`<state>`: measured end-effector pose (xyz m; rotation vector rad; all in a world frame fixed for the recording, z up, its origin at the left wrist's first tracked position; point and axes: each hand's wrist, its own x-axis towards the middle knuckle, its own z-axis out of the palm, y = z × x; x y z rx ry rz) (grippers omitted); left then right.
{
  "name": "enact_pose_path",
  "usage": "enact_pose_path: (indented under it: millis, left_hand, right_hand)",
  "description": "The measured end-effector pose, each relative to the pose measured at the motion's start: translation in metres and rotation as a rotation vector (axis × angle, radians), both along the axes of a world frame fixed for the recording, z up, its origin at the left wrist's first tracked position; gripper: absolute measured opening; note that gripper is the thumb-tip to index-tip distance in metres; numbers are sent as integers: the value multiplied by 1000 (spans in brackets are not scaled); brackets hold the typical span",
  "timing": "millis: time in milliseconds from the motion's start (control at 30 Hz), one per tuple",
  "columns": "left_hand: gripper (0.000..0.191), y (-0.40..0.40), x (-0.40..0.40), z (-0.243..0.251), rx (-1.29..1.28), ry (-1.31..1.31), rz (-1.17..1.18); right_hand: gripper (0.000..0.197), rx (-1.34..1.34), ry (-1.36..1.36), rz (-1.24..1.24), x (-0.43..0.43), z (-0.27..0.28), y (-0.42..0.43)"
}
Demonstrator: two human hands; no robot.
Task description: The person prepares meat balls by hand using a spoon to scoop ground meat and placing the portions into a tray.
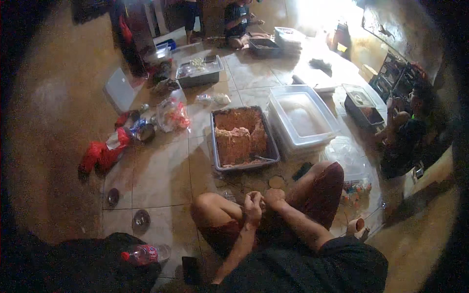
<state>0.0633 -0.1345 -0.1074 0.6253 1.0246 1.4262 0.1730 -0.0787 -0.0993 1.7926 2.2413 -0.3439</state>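
Observation:
My left hand (254, 205) and my right hand (274, 199) are close together above my lap, between my bent knees. Both have curled fingers; whether anything small is between them cannot be made out. Before me on the tiled floor stands a dark rectangular tub (275, 156) holding a reddish-brown, crumbly mass (234, 148) with a paler ridge across it. A light-coloured utensil (264, 159) lies in its near right corner. Right of the tub is a stack of translucent plastic containers (306, 137). A small round tan thing (277, 181) lies just beyond my hands.
A plastic bottle (146, 254) with a red cap lies at the lower left, near a dark phone-like slab (191, 270). Red bags (113, 146) are at the left. A grey tub (199, 78) stands farther back. Other people sit at the right (406, 135) and the back (236, 22).

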Motion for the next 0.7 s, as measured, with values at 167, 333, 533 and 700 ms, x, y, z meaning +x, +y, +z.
enact_pose_path:
  millis: [167, 333, 533, 700]
  left_hand:
    - [16, 4, 38, 14, 54, 0, -6]
    - [11, -1, 43, 48, 32, -119, 34]
    - [12, 2, 47, 49, -120, -213, 112]
    - [13, 8, 56, 54, -256, -369, 224]
  right_hand:
    - [23, 7, 55, -131, 28, -35, 7]
    - [24, -112, 274, -16, 32, -37, 1]
    - [27, 45, 314, 112, 46, -46, -28]
    - [27, -143, 366, 100, 57, -37, -22]
